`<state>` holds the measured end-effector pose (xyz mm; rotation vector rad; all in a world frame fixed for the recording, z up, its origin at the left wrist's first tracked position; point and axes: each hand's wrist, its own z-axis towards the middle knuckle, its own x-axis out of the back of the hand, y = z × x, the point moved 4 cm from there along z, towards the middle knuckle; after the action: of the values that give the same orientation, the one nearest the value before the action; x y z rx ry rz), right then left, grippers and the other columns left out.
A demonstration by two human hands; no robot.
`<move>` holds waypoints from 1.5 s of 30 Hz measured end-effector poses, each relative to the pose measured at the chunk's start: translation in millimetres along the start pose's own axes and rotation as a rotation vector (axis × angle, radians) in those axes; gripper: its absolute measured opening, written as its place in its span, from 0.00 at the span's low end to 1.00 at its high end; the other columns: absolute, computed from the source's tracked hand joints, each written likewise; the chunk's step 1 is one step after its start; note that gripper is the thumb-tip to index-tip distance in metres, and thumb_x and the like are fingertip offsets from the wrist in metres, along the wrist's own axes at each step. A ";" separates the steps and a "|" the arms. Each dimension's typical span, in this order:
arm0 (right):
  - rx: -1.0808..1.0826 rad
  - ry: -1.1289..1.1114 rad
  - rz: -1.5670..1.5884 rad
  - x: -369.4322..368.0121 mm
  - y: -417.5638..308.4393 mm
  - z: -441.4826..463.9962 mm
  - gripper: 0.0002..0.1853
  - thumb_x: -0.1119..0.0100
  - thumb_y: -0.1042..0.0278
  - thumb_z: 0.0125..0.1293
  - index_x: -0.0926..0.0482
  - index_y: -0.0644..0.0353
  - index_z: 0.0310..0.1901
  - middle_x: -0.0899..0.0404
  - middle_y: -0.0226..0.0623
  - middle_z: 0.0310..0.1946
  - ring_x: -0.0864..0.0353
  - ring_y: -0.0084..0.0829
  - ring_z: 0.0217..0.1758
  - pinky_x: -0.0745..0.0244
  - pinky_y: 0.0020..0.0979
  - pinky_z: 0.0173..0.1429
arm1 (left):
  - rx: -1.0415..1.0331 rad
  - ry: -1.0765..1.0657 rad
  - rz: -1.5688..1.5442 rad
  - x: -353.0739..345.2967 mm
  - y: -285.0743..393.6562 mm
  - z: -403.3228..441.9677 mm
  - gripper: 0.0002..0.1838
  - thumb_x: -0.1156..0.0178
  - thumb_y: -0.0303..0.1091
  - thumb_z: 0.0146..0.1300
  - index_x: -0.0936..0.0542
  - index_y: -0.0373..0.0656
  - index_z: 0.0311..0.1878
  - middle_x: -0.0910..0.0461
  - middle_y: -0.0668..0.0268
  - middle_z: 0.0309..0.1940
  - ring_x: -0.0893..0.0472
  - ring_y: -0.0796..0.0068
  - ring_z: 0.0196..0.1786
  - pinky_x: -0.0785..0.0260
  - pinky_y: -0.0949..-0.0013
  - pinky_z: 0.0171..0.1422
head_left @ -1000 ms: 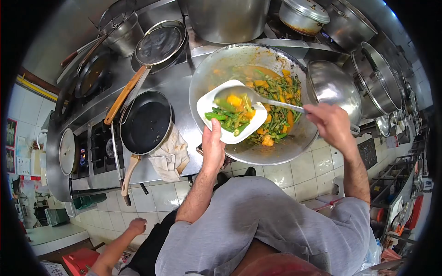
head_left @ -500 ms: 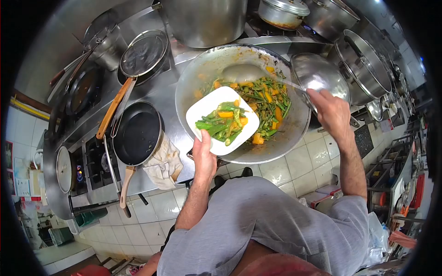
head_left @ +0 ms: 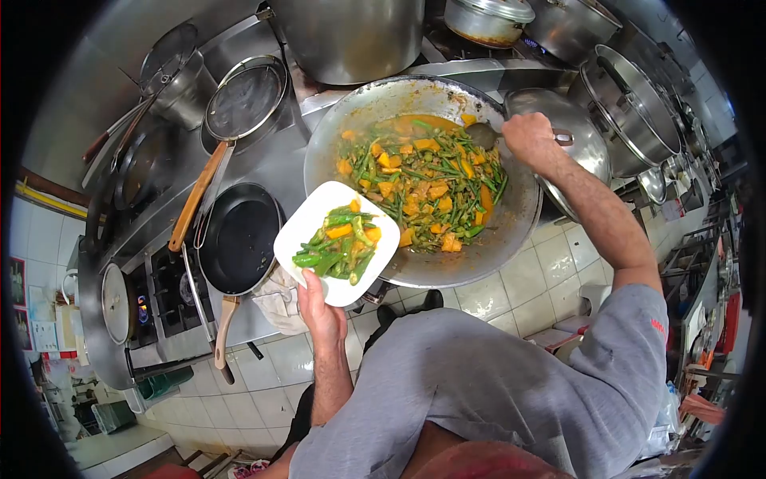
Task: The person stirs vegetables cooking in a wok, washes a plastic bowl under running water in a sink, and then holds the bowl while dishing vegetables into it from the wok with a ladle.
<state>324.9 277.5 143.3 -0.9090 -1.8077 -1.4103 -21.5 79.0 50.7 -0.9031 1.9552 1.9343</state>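
Observation:
My left hand [head_left: 323, 319] grips the near edge of a white square plate [head_left: 322, 204], thumb over the rim. Cut green vegetables with orange chunks [head_left: 345, 246] lie on the plate. It hangs over the left front edge of a big metal wok [head_left: 520, 231]. Inside the wok is a stew of green beans and orange pieces [head_left: 423, 180] in orange sauce. Closed around a ladle's handle, my right hand [head_left: 531, 142] is above the wok's right rim. The ladle's bowl [head_left: 482, 136] rests among the food at the far right side, partly sunk.
A domed metal lid [head_left: 586, 136] sits right of the wok. Behind it stands a tall stockpot [head_left: 345, 40]. To the left are a black frying pan [head_left: 238, 239], a round strainer [head_left: 246, 97] and a crumpled cloth [head_left: 279, 302]. More pots [head_left: 488, 22] line the back.
The plate has moved left and slightly down, away from above the wok's middle. My right hand has drawn the ladle up and right, from near the plate to the wok's right side.

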 end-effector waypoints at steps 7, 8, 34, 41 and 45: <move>0.032 0.014 0.358 -50.3 5.5 56.0 0.10 0.44 0.67 0.54 0.17 0.56 0.37 0.17 0.44 0.36 0.17 0.43 0.43 0.22 0.42 0.45 | -0.021 0.125 -0.006 17.2 8.0 -4.1 0.28 0.53 0.46 0.71 0.40 0.34 0.65 0.32 0.56 0.60 0.28 0.65 0.60 0.33 0.62 0.63; 0.060 0.027 0.394 -50.5 0.2 58.6 0.10 0.45 0.67 0.54 0.17 0.55 0.37 0.17 0.44 0.36 0.17 0.43 0.44 0.22 0.42 0.46 | -0.025 0.135 -0.007 18.5 8.3 -3.6 0.28 0.53 0.46 0.71 0.40 0.34 0.65 0.32 0.56 0.60 0.28 0.65 0.60 0.33 0.62 0.63; 0.057 0.166 0.309 -27.0 23.6 87.3 0.14 0.47 0.67 0.57 0.16 0.43 0.44 0.17 0.39 0.38 0.17 0.39 0.43 0.22 0.40 0.47 | -0.028 0.146 0.004 26.1 6.9 -4.6 0.28 0.53 0.45 0.71 0.41 0.34 0.66 0.33 0.55 0.61 0.30 0.65 0.62 0.37 0.63 0.66; 0.128 0.194 0.371 -31.8 -6.1 94.2 0.12 0.47 0.65 0.58 0.16 0.48 0.41 0.17 0.39 0.37 0.17 0.40 0.42 0.22 0.41 0.46 | 0.003 0.118 -0.003 17.4 0.9 -4.6 0.28 0.53 0.45 0.71 0.40 0.34 0.65 0.32 0.56 0.61 0.29 0.66 0.62 0.37 0.63 0.66; 0.182 0.203 0.498 -33.7 -5.8 89.5 0.12 0.45 0.63 0.57 0.16 0.48 0.43 0.17 0.39 0.38 0.18 0.40 0.44 0.23 0.41 0.49 | 0.019 0.110 -0.001 19.5 -0.8 -8.6 0.28 0.53 0.45 0.71 0.40 0.34 0.65 0.32 0.56 0.61 0.29 0.66 0.62 0.37 0.63 0.65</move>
<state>330.8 359.7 94.5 -0.9938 -1.4053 -0.9678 -34.2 65.8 39.6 -1.0249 2.0287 1.9001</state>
